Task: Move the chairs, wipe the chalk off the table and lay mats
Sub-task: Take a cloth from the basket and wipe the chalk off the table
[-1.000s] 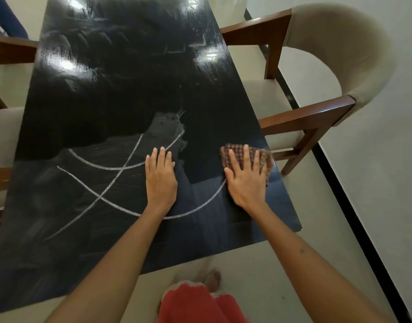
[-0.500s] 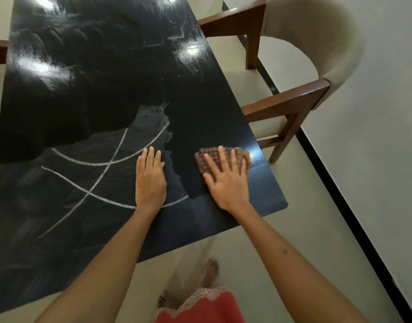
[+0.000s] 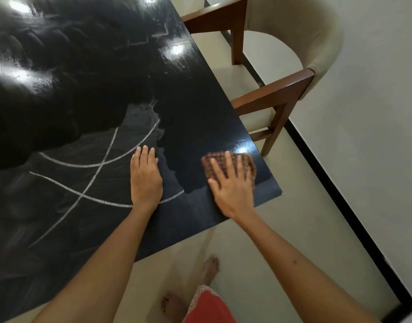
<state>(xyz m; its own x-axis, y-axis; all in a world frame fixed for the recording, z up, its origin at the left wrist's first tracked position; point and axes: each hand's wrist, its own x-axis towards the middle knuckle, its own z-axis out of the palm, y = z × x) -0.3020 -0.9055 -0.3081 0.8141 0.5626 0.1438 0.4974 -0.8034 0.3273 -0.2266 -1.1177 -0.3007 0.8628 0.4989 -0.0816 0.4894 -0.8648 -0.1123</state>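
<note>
The right hand (image 3: 231,186) is pressing a checked cloth (image 3: 228,165) flat, fingers spread apart, near the black table's (image 3: 72,66) lower-right corner. The left hand (image 3: 145,179) is lying flat, fingers together, beside chalk lines (image 3: 83,194). A chair (image 3: 293,66) is standing at upper right.

Both my arms reach forward toward twelve o'clock, bare to the elbow and nearly straight. My left hand (image 3: 145,178) lies flat, palm down, fingers together and pointing up toward twelve. My right hand (image 3: 231,190) sits at three o'clock from it, well apart, palm down too, fingers spread and angled a little toward eleven, slightly blurred. My two bare feet (image 3: 210,266) show below, between my forearms, at six o'clock.
</note>
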